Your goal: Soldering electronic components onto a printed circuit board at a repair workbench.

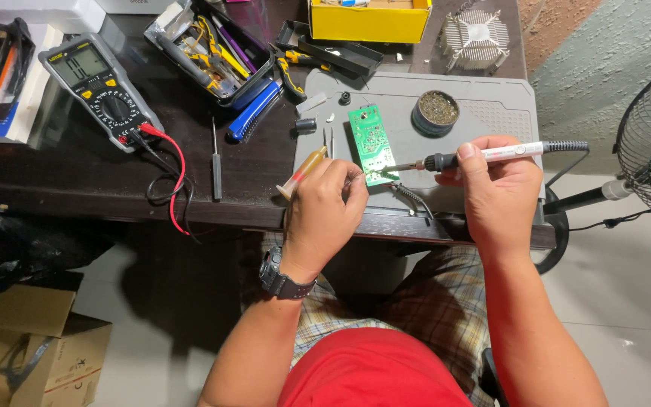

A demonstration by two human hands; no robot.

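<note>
I read this as soldering in hand. My right hand (495, 192) has its grip closed around the soldering iron (491, 154), tip at the near end of the green circuit board (371, 142) on the grey mat (491, 105). My left hand (324, 211), just left of the tip, is curled, probably pinching solder wire; the amber syringe (303, 172) pokes out beside it. Next calls for a steady tip.

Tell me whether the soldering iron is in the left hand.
No: the soldering iron is gripped by the right hand, its tip at the green circuit board, while the left hand holds an amber syringe.
</note>
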